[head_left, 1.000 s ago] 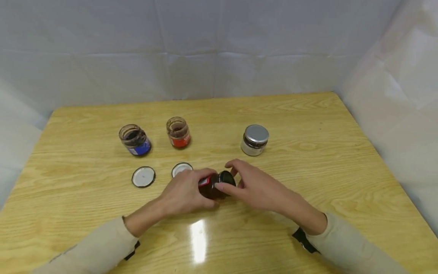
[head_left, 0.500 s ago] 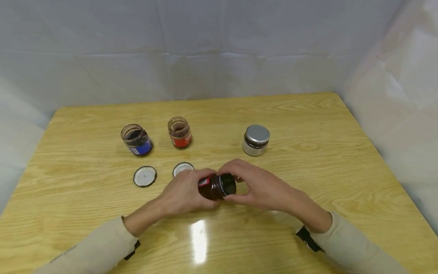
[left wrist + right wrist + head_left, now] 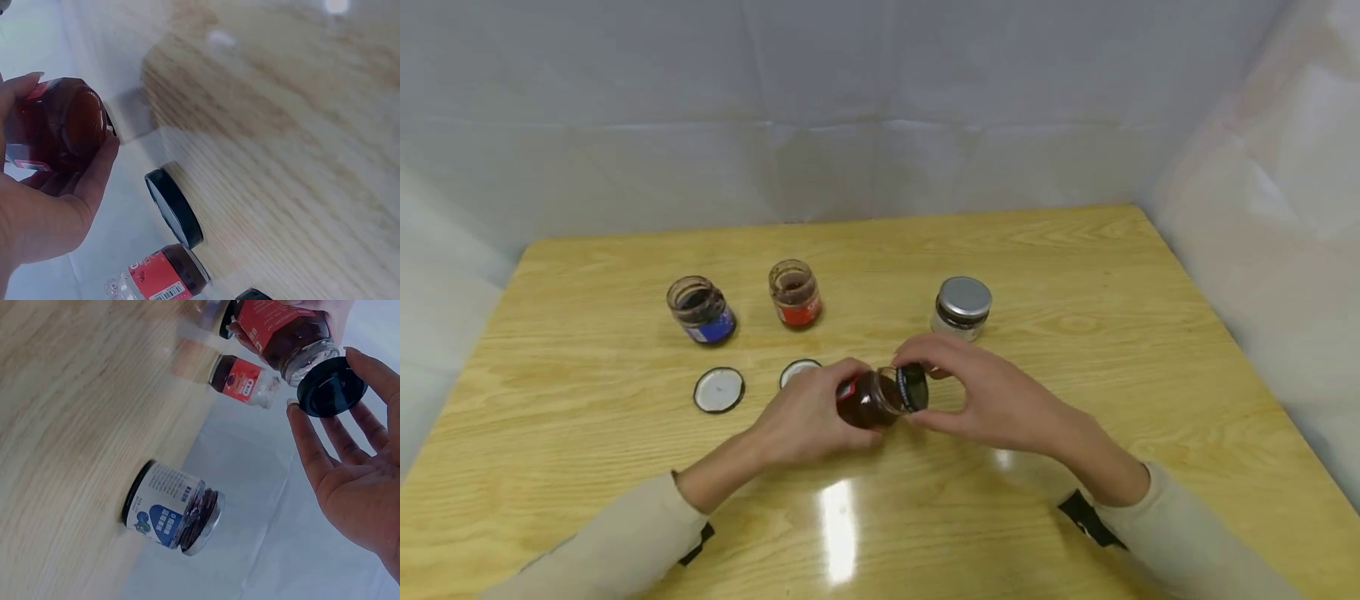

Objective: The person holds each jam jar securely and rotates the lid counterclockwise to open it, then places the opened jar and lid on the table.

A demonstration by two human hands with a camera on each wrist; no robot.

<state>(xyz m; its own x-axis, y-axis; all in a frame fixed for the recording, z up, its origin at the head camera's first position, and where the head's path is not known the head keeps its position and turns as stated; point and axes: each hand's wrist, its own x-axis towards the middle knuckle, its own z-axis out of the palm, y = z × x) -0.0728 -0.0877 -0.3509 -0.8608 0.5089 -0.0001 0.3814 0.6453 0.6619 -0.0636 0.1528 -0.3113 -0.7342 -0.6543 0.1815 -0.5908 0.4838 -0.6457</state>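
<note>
Tilted sideways above the table, a dark red jam jar (image 3: 868,404) with a red label is gripped round its body by my left hand (image 3: 805,417). My right hand (image 3: 1007,400) pinches a black lid (image 3: 913,387) by its rim between thumb and fingers. Bare glass neck shows between jar and lid; the lid sits off the neck, right at the mouth. The right wrist view shows the same lid (image 3: 332,387) close to the threaded glass. Whether their edges still touch, I cannot tell. In the left wrist view the jar's base (image 3: 84,122) faces the camera.
Behind stand a lidless blue-label jar (image 3: 702,310) and a lidless red-label jar (image 3: 794,293). A lid (image 3: 718,390) lies white side up; another lid (image 3: 797,369) is partly behind my left hand. A silver-lidded jar (image 3: 962,304) stands just beyond my right hand.
My right fingers have closed on the black lid, turned it and drawn it rightward off the jar, exposing the neck. The left hand keeps holding the jar in nearly the same place.
</note>
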